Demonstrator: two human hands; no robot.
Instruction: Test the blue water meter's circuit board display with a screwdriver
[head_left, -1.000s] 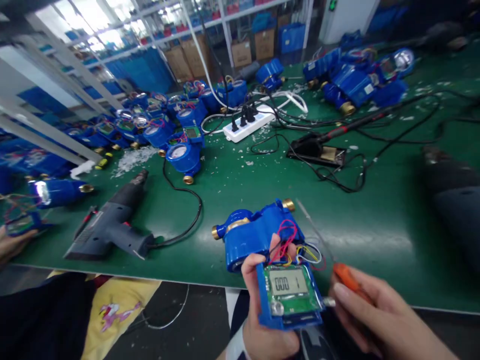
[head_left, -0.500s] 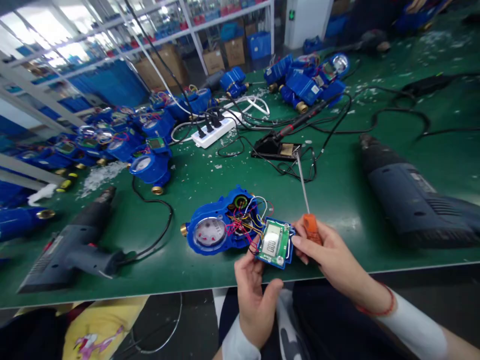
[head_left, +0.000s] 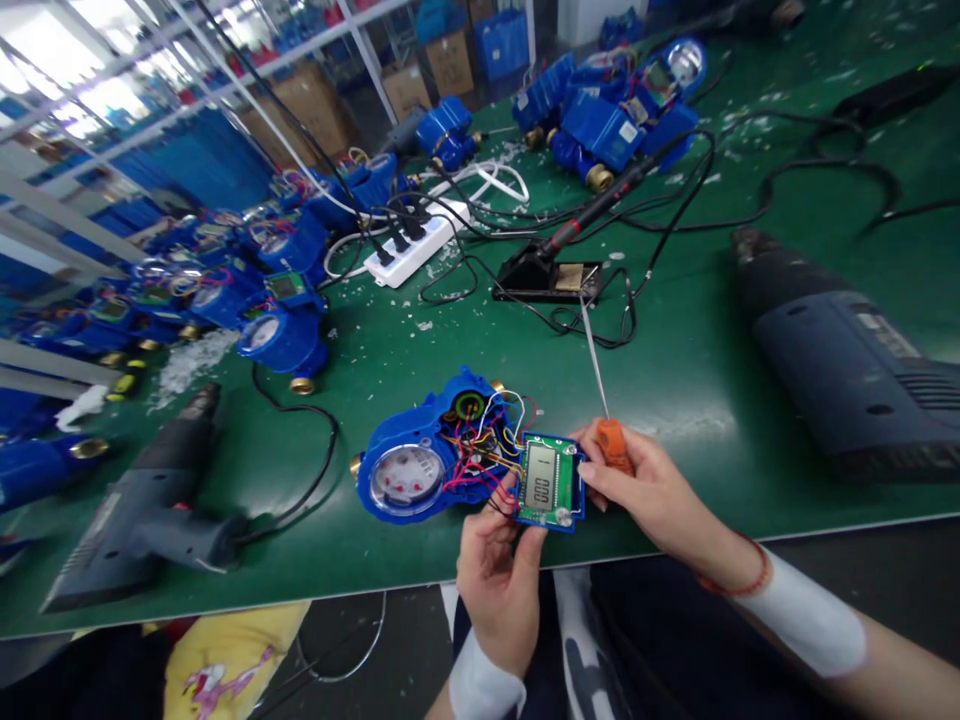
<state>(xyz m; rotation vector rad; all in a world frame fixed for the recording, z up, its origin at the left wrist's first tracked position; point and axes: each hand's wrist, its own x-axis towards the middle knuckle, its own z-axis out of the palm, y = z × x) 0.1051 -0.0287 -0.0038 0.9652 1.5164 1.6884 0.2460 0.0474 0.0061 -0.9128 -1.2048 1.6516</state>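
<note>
A green circuit board with an LCD (head_left: 541, 478), set in a blue frame, is held between my two hands near the table's front edge. My left hand (head_left: 501, 580) grips its lower left corner, thumb at the bottom edge. On the board's right edge rest the thumb and fingers of my right hand (head_left: 649, 485), which also holds an orange-handled screwdriver (head_left: 615, 447), its shaft pointing away from me. Red, yellow, white and black wires (head_left: 480, 455) link the board to an opened blue water meter (head_left: 405, 480) lying to the left, its round dial facing up.
Heat guns lie at left (head_left: 150, 500) and right (head_left: 847, 360). Behind the meter are a soldering iron (head_left: 592, 215) on its stand (head_left: 525, 275), cables and a white power strip (head_left: 418, 245). More blue meters (head_left: 281, 335) crowd the left and back.
My left thumb has closed onto the board's lower edge. The board is turned flatter toward me, so its display digits read more clearly. The camera view has shifted slightly.
</note>
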